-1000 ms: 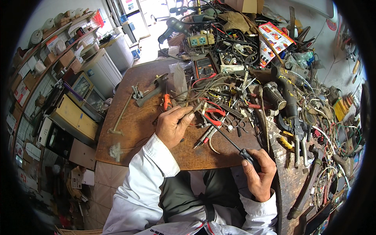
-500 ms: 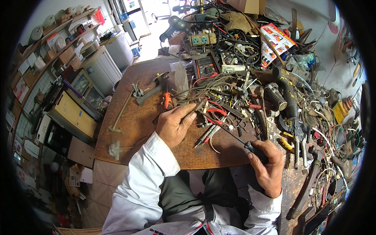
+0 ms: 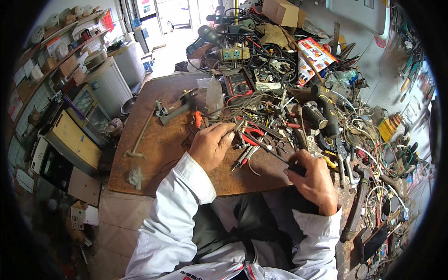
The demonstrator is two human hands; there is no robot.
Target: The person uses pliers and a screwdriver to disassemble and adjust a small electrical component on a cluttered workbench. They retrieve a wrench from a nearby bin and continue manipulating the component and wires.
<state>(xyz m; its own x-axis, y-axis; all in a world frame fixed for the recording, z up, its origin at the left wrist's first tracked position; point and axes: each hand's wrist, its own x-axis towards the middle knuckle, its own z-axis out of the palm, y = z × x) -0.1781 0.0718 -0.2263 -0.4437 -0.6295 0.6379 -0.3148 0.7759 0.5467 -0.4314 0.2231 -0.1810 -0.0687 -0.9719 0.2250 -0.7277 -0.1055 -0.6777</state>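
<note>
My left hand (image 3: 212,148) is closed, pinching a small brownish metal piece (image 3: 239,125) between thumb and fingers above the wooden table. A screwdriver (image 3: 269,150) with a dark handle and long shaft is gripped in my right hand (image 3: 313,182). Its shaft slants up to the left, toward the small piece; whether its tip touches the piece I cannot tell. Just beyond the hands lie red and black test probes (image 3: 244,161) and scissors (image 3: 281,148). An orange-handled tool (image 3: 198,120) rests beyond my left hand.
Brown wooden table (image 3: 163,161) bears a multimeter (image 3: 239,83), a metal rod (image 3: 145,133) and an L-shaped metal part (image 3: 179,109). Tangled cables, a socket block (image 3: 233,54), a black and yellow power tool (image 3: 328,112) and pliers (image 3: 343,161) crowd the back and right.
My right hand has shifted slightly up and left, and its hold on the screwdriver handle has turned, with the knuckles now higher. My left hand keeps its pinch. The view has shifted a little.
</note>
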